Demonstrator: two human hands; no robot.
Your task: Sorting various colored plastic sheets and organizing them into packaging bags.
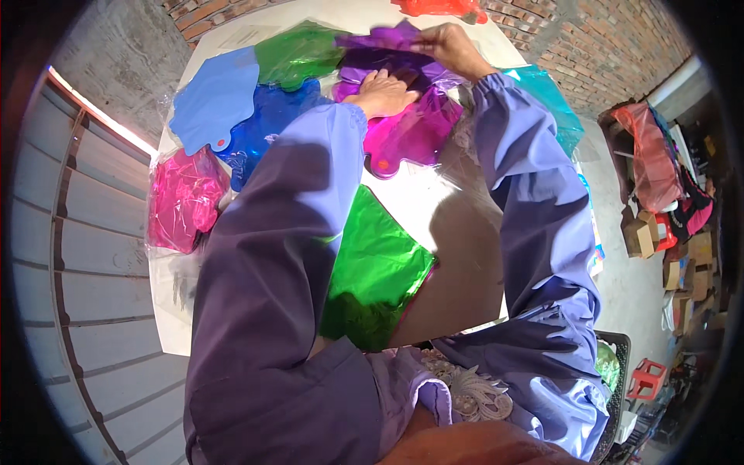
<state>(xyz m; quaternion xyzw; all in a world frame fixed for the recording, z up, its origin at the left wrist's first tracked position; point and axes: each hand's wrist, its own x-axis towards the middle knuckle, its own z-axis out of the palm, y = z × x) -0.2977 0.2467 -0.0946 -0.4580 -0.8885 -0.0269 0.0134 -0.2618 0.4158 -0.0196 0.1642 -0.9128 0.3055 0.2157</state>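
My left hand (pixel 384 94) lies flat, fingers spread, on a stack of purple and magenta foil pieces at the far side of the table. Its fingers are apart and hold nothing. Beyond it my right hand (pixel 453 50) is closed, pinching the edge of a purple foil piece (pixel 380 40), which is lifted and slightly blurred. Under and in front of my left hand is a magenta foil piece (pixel 407 139), flat and scalloped, with a red dot on its tab. A shiny green foil sheet (pixel 376 267) lies near me, partly hidden by my left sleeve.
Around the white table (pixel 174 310) lie a light blue piece (pixel 213 101), a dark blue one (pixel 267 124), a green one (pixel 298 56), a bagged pink bundle (pixel 186 198) and a teal one (pixel 549 108). Red plastic (pixel 442 8) sits at the far edge. Boxes (pixel 642 235) and a red stool (pixel 647 380) stand right.
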